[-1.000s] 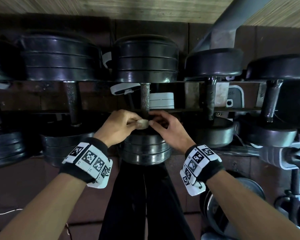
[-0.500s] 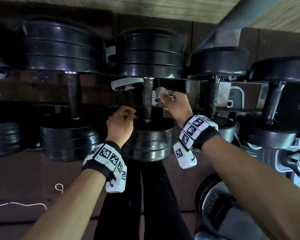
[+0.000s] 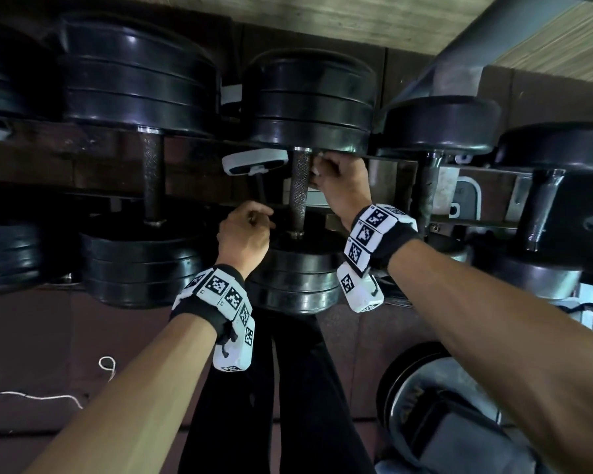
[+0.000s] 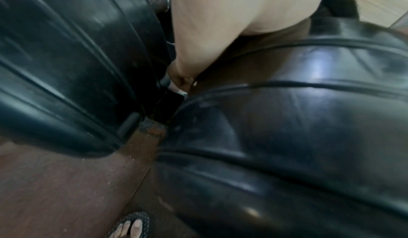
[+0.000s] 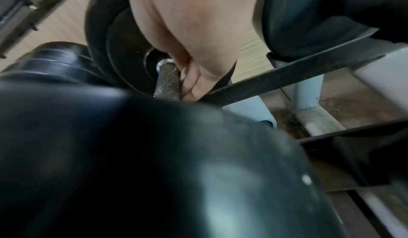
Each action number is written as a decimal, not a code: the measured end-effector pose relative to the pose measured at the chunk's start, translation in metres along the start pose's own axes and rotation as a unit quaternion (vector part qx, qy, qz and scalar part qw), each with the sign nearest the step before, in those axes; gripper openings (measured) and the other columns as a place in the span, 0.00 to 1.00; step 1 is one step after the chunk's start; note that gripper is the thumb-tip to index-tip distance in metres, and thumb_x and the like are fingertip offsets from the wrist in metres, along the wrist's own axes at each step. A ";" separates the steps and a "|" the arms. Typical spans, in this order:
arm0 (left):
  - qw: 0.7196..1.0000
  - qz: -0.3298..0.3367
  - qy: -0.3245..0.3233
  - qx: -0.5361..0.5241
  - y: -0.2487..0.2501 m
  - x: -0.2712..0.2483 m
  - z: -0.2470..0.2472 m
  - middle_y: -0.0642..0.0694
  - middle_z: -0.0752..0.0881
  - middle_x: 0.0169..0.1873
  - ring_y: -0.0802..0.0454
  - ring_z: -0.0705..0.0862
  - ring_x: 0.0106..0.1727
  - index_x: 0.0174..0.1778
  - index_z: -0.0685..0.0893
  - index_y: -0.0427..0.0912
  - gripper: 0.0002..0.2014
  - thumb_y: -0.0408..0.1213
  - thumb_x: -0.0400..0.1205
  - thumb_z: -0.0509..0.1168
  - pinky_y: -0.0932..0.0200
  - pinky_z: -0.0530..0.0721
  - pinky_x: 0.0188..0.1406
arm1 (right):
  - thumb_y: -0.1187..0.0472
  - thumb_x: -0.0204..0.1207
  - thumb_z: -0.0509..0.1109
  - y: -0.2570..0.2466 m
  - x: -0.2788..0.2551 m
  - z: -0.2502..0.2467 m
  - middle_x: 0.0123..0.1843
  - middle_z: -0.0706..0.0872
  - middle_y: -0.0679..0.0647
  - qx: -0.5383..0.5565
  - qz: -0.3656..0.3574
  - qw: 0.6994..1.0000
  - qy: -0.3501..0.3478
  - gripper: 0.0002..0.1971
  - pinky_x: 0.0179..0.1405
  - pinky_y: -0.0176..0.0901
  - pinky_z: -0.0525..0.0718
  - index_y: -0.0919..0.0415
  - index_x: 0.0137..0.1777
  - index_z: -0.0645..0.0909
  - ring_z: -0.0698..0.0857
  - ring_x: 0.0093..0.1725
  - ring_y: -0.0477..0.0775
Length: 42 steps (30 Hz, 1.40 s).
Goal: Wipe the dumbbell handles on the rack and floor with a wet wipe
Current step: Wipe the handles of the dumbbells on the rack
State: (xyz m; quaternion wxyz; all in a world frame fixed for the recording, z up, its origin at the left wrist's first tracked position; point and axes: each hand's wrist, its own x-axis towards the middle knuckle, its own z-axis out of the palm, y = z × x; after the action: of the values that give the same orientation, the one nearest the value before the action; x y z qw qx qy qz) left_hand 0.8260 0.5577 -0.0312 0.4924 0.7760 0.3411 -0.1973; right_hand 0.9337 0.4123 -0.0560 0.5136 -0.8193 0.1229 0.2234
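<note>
The middle dumbbell lies across the rack with its knurled steel handle between black plates. My right hand is at the far end of that handle, just under the upper plate. Its fingers are curled round a crumpled white wet wipe and press it against the handle's right side. Only small bits of the wipe show. My left hand sits left of the handle's near end, above the lower plate, fingers curled, holding nothing that I can see.
More dumbbells lie on the rack on both sides, with handles to the left and to the right. A white device sits just left of the middle handle. A rack rail runs under my right hand. A weight and a cord lie on the floor.
My right hand took the wipe from between both hands and carried it up along the handle to its far end. My left hand let go and stayed near the lower plate.
</note>
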 end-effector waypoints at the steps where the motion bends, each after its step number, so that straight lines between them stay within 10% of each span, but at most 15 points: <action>1: 1.000 0.001 0.000 -0.003 0.000 0.000 0.000 0.57 0.91 0.39 0.57 0.85 0.40 0.47 0.86 0.53 0.13 0.36 0.86 0.57 0.62 0.75 0.37 | 0.52 0.71 0.68 -0.001 -0.003 0.000 0.37 0.90 0.50 0.003 -0.003 1.000 0.011 0.08 0.51 0.67 0.91 0.45 0.35 0.88 0.92 0.43 0.57; 4: 1.000 0.006 0.008 -0.003 -0.001 0.001 0.001 0.56 0.91 0.39 0.60 0.84 0.38 0.48 0.87 0.52 0.12 0.36 0.87 0.58 0.66 0.73 0.31 | 0.55 0.75 0.67 -0.007 -0.015 -0.001 0.41 0.91 0.59 -0.002 -0.015 1.000 0.028 0.09 0.51 0.64 0.91 0.57 0.41 0.86 0.93 0.45 0.59; 10: 0.999 0.018 0.012 0.027 -0.005 0.004 0.003 0.56 0.91 0.40 0.54 0.87 0.44 0.45 0.86 0.55 0.10 0.38 0.85 0.61 0.60 0.80 0.44 | 0.64 0.82 0.65 -0.025 -0.038 0.003 0.29 0.84 0.46 -0.119 -0.148 0.979 0.073 0.10 0.35 0.45 0.82 0.62 0.44 0.87 0.81 0.27 0.45; 13: 0.999 0.024 0.010 0.044 -0.006 0.005 0.004 0.54 0.91 0.43 0.53 0.88 0.47 0.46 0.86 0.55 0.08 0.39 0.85 0.63 0.59 0.82 0.46 | 0.68 0.84 0.65 -0.040 -0.052 0.010 0.39 0.92 0.58 -0.153 -0.183 0.968 0.071 0.12 0.40 0.51 0.86 0.63 0.59 0.89 0.89 0.35 0.60; 17: 0.998 0.034 -0.034 -0.035 0.004 0.013 -0.003 0.47 0.89 0.55 0.51 0.88 0.55 0.69 0.81 0.46 0.14 0.40 0.88 0.63 0.61 0.83 0.58 | 0.60 0.87 0.65 -0.040 -0.060 0.014 0.41 0.92 0.56 -0.135 -0.142 0.979 0.051 0.11 0.40 0.56 0.87 0.61 0.59 0.88 0.88 0.36 0.58; 20: 0.979 0.088 -0.108 -0.147 0.029 0.015 -0.017 0.44 0.86 0.60 0.55 0.87 0.50 0.78 0.72 0.40 0.20 0.34 0.89 0.60 0.73 0.81 0.50 | 0.54 0.87 0.66 -0.034 -0.072 0.012 0.42 0.91 0.49 -0.097 -0.113 0.988 0.048 0.12 0.39 0.43 0.83 0.59 0.58 0.88 0.85 0.36 0.47; 25: 0.962 0.101 -0.219 -0.125 0.050 0.017 -0.034 0.38 0.89 0.53 0.48 0.89 0.53 0.63 0.84 0.35 0.11 0.33 0.86 0.65 0.56 0.87 0.57 | 0.59 0.86 0.68 -0.022 -0.092 0.007 0.43 0.91 0.50 0.042 -0.049 0.997 0.039 0.08 0.39 0.41 0.86 0.61 0.59 0.85 0.88 0.38 0.42; 27: 0.966 0.077 -0.190 -0.157 0.049 0.023 -0.033 0.39 0.89 0.48 0.53 0.91 0.46 0.55 0.83 0.36 0.04 0.31 0.86 0.65 0.59 0.90 0.50 | 0.59 0.86 0.68 -0.018 -0.101 0.005 0.40 0.88 0.45 0.051 -0.027 0.996 0.068 0.10 0.34 0.33 0.80 0.56 0.65 0.80 0.83 0.32 0.37; 32: 0.989 0.057 -0.052 -0.127 0.044 0.061 -0.019 0.35 0.89 0.50 0.52 0.92 0.41 0.50 0.78 0.39 0.02 0.31 0.86 0.65 0.56 0.91 0.43 | 0.55 0.88 0.62 -0.007 -0.110 0.014 0.36 0.86 0.42 -0.050 -0.030 0.994 0.095 0.12 0.40 0.50 0.84 0.48 0.69 0.75 0.86 0.35 0.48; 35: 0.993 0.070 -0.085 -0.043 0.048 0.077 -0.008 0.32 0.89 0.52 0.42 0.91 0.50 0.45 0.81 0.42 0.07 0.29 0.87 0.63 0.46 0.90 0.50 | 0.54 0.88 0.60 -0.007 -0.110 0.016 0.41 0.89 0.44 -0.096 -0.041 0.991 0.084 0.13 0.39 0.51 0.82 0.49 0.71 0.75 0.87 0.39 0.56; 39: 0.986 0.077 -0.139 -0.052 0.057 0.080 0.002 0.35 0.85 0.45 0.55 0.85 0.37 0.51 0.82 0.35 0.09 0.23 0.87 0.57 0.63 0.87 0.39 | 0.52 0.88 0.59 -0.007 -0.109 0.014 0.45 0.91 0.45 -0.109 -0.016 0.991 0.077 0.12 0.42 0.50 0.80 0.47 0.67 0.77 0.88 0.42 0.56; 42: 0.985 0.080 -0.122 -0.091 0.052 0.083 0.005 0.34 0.89 0.48 0.44 0.88 0.47 0.51 0.87 0.34 0.08 0.31 0.86 0.63 0.45 0.89 0.56 | 0.50 0.86 0.56 -0.006 -0.110 0.015 0.42 0.90 0.45 -0.125 -0.019 0.988 0.086 0.12 0.45 0.56 0.84 0.46 0.62 0.79 0.88 0.42 0.59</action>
State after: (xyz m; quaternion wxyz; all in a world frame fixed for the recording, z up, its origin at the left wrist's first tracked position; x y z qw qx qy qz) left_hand 0.9208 0.5665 -0.0537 0.6128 0.7233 0.2316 -0.2186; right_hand 0.8369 0.4252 -0.0020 0.3989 -0.8954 0.1222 0.1556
